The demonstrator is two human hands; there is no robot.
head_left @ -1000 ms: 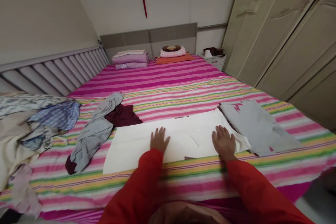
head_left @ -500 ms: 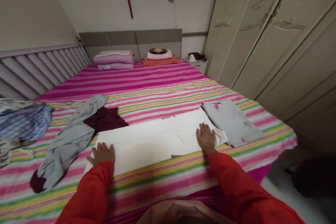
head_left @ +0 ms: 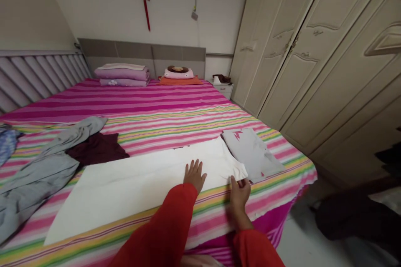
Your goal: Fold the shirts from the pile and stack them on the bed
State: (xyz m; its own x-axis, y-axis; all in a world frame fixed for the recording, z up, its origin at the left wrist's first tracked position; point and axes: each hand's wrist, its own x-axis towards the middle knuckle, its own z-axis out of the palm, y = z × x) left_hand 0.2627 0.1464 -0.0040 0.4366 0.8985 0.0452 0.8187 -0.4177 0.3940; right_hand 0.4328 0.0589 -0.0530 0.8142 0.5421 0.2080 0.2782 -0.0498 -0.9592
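Observation:
A white shirt (head_left: 131, 187) lies flattened into a long strip across the striped bedspread, its neckline end at the right. My left hand (head_left: 196, 176) rests flat on it right of the middle, fingers spread. At the near right corner, my right hand (head_left: 240, 194) has its thumb and fingers closed on the shirt's edge. Just beyond that end sits a folded grey garment (head_left: 255, 154) with pink marks, partly overlapped by the white cloth. A dark maroon garment (head_left: 98, 148) and a crumpled long grey garment (head_left: 44, 175) lie off to the left.
The striped bedspread (head_left: 175, 127) covers the bed. Folded purple bedding (head_left: 123, 75) and a pink pillow (head_left: 178, 74) on orange cloth stand by the headboard (head_left: 178, 52). A wardrobe (head_left: 282, 50) rises along the right, and dark items (head_left: 354, 221) lie on the floor there.
My left hand has moved right, from the shirt's left end to past its middle. My right hand has gone to the near right corner and closed on it. The view has turned right.

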